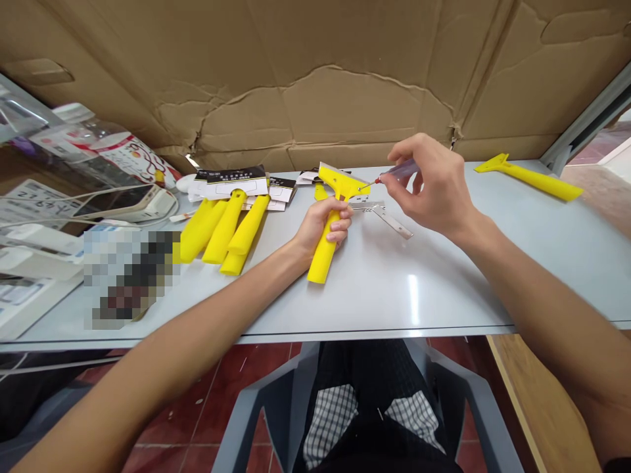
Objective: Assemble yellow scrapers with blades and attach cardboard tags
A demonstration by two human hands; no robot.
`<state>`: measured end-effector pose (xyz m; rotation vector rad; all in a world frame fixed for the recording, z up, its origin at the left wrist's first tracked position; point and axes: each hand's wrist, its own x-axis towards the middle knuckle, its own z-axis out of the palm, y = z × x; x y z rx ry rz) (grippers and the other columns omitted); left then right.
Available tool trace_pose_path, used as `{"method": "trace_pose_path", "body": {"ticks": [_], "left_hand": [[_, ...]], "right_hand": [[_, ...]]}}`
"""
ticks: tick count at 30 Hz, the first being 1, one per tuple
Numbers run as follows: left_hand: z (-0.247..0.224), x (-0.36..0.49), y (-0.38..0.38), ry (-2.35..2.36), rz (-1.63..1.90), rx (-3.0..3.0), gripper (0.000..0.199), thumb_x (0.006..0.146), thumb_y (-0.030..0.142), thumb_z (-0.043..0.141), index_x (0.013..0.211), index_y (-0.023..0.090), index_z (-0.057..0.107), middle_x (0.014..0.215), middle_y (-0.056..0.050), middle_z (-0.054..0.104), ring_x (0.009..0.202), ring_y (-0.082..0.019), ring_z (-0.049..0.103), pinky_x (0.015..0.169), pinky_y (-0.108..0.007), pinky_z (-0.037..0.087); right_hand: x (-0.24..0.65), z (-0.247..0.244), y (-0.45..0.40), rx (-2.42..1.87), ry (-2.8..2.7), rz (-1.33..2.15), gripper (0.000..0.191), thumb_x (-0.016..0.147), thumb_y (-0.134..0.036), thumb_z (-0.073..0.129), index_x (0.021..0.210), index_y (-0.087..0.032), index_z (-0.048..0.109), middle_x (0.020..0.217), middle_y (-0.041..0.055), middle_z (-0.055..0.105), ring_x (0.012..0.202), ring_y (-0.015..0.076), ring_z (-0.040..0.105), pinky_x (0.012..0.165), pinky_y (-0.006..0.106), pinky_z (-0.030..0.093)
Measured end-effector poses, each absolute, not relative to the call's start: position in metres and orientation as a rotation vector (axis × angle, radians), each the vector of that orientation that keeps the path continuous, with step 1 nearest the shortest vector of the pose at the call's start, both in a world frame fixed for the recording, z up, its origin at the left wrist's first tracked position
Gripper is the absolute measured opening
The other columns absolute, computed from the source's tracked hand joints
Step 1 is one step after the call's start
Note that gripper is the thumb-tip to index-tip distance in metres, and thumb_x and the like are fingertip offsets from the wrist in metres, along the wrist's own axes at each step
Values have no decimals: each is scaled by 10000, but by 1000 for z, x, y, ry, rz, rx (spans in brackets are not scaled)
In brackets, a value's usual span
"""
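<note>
Pointing head-first toward the cardboard (345, 112), the yellow scraper (326, 247) slants slightly right.

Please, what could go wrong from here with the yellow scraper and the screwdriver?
The screwdriver in the right hand has its tip at the screw; it might slip and scratch the scraper. The left hand grips the handle below that screw, so a slip could also poke its fingers. A metal strip lies on the table nearby and might get knocked.
</note>
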<state>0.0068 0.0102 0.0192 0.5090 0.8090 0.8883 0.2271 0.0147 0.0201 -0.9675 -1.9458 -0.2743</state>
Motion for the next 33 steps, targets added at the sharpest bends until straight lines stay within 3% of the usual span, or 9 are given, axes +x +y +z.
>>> {"method": "trace_pose_path", "body": {"ticks": [5, 12, 16, 25, 33], "left_hand": [[21, 7, 9, 814, 891, 503, 200, 885, 42, 561, 774, 189, 483, 629, 63, 492, 350, -12, 380, 277, -109, 255], [20, 6, 10, 808, 889, 508, 208, 888, 45, 559, 765, 190, 475, 634, 59, 493, 348, -14, 375, 273, -115, 252], [20, 6, 10, 806, 887, 506, 209, 889, 49, 565, 762, 189, 475, 631, 63, 483, 348, -12, 374, 275, -111, 249], [19, 5, 10, 796, 884, 507, 209, 912, 48, 533, 763, 184, 483, 635, 58, 482, 349, -14, 384, 275, -113, 254], [20, 7, 8, 810, 887, 526, 202, 916, 60, 518, 753, 176, 489, 638, 58, 480, 350, -10, 380, 276, -111, 253]], "right_hand": [[229, 20, 17, -1029, -1933, -297, 116, 1057, -374, 556, 1021, -286, 623, 803, 17, 704, 668, 208, 644, 646, 388, 540], [227, 25, 13, -974, -1938, -291, 109, 971, -291, 626, 1081, -284, 625, 1112, 89, 713, 809, 224, 678, 597, 367, 551], [225, 23, 13, -961, -1965, -299, 98, 1015, -308, 578, 1099, -285, 625, 1040, 60, 699, 834, 217, 696, 617, 354, 576], [230, 18, 20, -1015, -1922, -381, 215, 1084, -482, 526, 1092, -287, 616, 808, 20, 666, 669, 203, 645, 662, 373, 552], [229, 21, 15, -1023, -1913, -349, 151, 976, -302, 617, 1125, -289, 600, 1036, 81, 683, 808, 224, 651, 596, 354, 542]]}}
